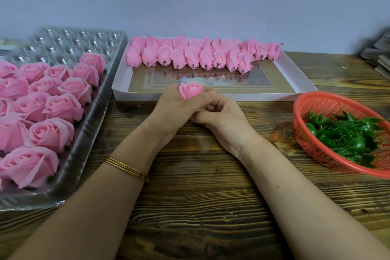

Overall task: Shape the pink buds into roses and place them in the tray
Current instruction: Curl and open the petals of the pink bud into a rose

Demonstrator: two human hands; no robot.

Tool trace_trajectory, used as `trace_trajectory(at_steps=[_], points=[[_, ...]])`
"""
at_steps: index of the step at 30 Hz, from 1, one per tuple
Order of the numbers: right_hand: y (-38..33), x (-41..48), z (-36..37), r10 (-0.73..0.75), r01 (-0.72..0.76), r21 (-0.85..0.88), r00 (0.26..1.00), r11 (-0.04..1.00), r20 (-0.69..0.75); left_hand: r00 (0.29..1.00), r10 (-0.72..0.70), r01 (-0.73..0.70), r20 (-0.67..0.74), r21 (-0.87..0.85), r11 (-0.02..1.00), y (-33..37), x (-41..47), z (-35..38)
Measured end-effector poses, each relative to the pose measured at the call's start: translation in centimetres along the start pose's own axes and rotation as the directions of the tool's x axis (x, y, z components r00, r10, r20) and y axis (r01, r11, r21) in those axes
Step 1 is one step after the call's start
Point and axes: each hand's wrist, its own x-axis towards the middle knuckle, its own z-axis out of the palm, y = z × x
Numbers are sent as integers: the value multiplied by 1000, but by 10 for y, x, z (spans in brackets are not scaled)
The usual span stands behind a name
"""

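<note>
Matt pink petals, shiny plastic all round
Clear glossy plastic tray (84, 154), matt roses (50, 133), red plastic mesh basket (312, 112), glossy green leaves (348, 137), rough-grained wooden table (200, 186).

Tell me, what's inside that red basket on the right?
Green leafy pieces lie heaped in the red basket. Its right side is out of frame, and anything under the heap is covered.

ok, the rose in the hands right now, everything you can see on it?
The pink rose is small, with soft, matte petals that look like thin foam or paper, wrapped in a tight spiral at the centre and looser outside. It stands bloom up, facing the camera, seated in the grip of the left hand. The right hand curls in beside it, fingertips at its right side; its base and any stem are hidden. It shows against the near wall of the white box.
</note>
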Motion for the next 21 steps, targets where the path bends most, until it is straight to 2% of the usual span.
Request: trace_trajectory(at_steps=[4, 7, 9, 15, 21], points=[[-8, 3, -3, 89, -79, 240, 996, 968, -31, 984, 100, -93, -145, 49, 994, -1, -1, 5], [-12, 4, -5, 109, -62, 336, 986, 940, -124, 957, 232, -193, -174, 215, 957, -2, -1, 5], [-12, 4, -7, 123, -60, 338, 978, 939, -168, 945, 283, -225, -166, 298, 928, -4, 1, 4], [-10, 1, -2, 48, -18, 209, 989, 978, -140, 965, 262, -242, -23, 312, 919, -6, -2, 6], [-9, -1, 1, 49, -17, 185, 985, 983, -166, 962, 274, -254, -11, 346, 903, -7, 0, 3]])
